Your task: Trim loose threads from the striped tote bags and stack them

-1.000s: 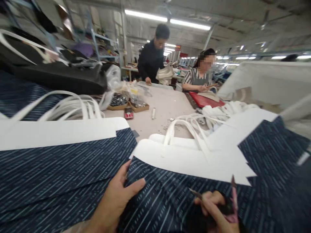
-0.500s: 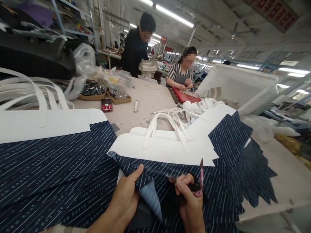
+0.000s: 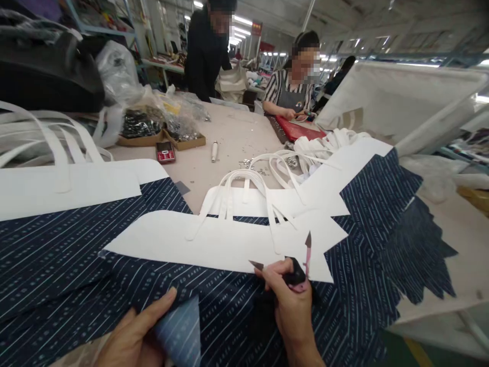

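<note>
Snips (image 3: 296,270) are sitting in the right hand (image 3: 292,311), fingers wrapped tight around the black and pink handle, blades parted, one tip pointing up toward twelve o'clock and the other out toward ten. That hand is resting at the lower middle of the head view, on the navy striped bag (image 3: 237,306). The bag is lying flat, its long axis running from nine to three, with its white top band (image 3: 214,244) just beyond the blades at about eleven o'clock and the white handles (image 3: 244,193) looping farther out at twelve.

Left hand (image 3: 133,339) is sitting at seven o'clock from the snips, thumb and fingers pinching a turned-up corner (image 3: 181,334) of the bag, its paler underside showing. Of the two hands, the right is the nearer to the white band; the left is nearer to the corner.

More striped bags (image 3: 57,244) are lying at nine o'clock, and another stack (image 3: 382,204) is fanning out at two. Farther across the table (image 3: 237,148), at twelve, a phone (image 3: 165,152) and a white tool (image 3: 214,151) are lying near boxes of fittings (image 3: 183,138), and two people (image 3: 290,84) are working at the far end.
</note>
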Demonstrator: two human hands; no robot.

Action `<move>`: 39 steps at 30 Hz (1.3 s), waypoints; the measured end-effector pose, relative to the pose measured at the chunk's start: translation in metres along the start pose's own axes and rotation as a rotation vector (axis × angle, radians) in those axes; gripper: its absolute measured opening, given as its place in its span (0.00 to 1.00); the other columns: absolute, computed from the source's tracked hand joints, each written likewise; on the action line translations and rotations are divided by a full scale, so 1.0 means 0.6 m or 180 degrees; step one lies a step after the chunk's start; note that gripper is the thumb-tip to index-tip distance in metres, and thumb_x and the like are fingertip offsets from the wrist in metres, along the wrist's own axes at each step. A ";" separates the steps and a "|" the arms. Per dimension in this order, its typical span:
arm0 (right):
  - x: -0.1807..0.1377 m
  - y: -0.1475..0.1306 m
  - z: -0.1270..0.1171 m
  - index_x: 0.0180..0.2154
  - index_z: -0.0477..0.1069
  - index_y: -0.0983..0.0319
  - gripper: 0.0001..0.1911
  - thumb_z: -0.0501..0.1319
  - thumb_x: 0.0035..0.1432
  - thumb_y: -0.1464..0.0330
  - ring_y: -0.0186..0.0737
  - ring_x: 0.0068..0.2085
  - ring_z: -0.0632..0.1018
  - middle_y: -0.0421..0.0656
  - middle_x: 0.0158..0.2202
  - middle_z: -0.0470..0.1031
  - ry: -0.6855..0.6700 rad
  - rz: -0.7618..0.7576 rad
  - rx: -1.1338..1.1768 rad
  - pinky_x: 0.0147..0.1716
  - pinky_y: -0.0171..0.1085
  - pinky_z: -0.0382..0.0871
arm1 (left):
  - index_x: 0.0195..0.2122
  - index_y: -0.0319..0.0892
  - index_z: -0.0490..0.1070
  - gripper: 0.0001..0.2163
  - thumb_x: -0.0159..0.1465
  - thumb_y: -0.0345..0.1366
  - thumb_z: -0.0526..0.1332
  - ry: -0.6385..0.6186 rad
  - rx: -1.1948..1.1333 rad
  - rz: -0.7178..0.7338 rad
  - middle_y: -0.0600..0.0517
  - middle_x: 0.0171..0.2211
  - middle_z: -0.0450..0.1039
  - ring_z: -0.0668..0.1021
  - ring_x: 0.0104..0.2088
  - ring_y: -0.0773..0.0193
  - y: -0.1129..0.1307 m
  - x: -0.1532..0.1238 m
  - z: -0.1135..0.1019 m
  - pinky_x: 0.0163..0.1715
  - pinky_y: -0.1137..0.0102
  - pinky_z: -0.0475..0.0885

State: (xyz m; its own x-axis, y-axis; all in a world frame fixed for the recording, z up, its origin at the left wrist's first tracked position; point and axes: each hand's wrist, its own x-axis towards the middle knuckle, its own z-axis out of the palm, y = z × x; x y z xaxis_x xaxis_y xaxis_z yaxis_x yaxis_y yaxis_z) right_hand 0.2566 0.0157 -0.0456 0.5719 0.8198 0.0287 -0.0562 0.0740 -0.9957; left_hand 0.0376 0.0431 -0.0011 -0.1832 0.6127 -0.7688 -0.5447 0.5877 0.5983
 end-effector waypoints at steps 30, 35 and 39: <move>-0.051 0.003 0.029 0.28 0.68 0.57 0.11 0.64 0.60 0.75 0.35 0.30 0.76 0.34 0.25 0.72 -0.0415 -0.0291 -0.0278 0.46 0.46 0.78 | 0.55 0.39 0.73 0.21 0.59 0.26 0.67 -0.0402 0.0238 -0.0536 0.41 0.55 0.76 0.71 0.60 0.42 -0.020 -0.012 0.059 0.59 0.45 0.66; -0.052 -0.001 0.033 0.27 0.68 0.58 0.11 0.64 0.60 0.75 0.34 0.32 0.77 0.34 0.26 0.72 -0.0361 -0.0322 -0.0364 0.48 0.43 0.77 | 0.59 0.38 0.70 0.27 0.57 0.17 0.61 -0.0353 0.0254 -0.0573 0.42 0.56 0.75 0.69 0.61 0.43 -0.010 -0.028 0.073 0.60 0.45 0.64; -0.052 0.002 0.029 0.28 0.68 0.58 0.11 0.64 0.60 0.75 0.34 0.32 0.77 0.34 0.26 0.73 -0.0456 -0.0379 -0.0448 0.48 0.42 0.77 | 0.63 0.36 0.64 0.31 0.57 0.16 0.60 -0.0300 0.0283 -0.0563 0.39 0.56 0.75 0.70 0.60 0.44 -0.005 -0.034 0.079 0.61 0.46 0.64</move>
State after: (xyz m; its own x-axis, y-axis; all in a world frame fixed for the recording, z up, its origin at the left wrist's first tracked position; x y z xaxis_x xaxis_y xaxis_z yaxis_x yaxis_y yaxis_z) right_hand 0.2242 0.0002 -0.0462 0.4451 0.8830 0.1489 0.1251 0.1034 -0.9867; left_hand 0.0820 0.0539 0.0233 -0.0116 0.5402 -0.8415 -0.4864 0.7322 0.4768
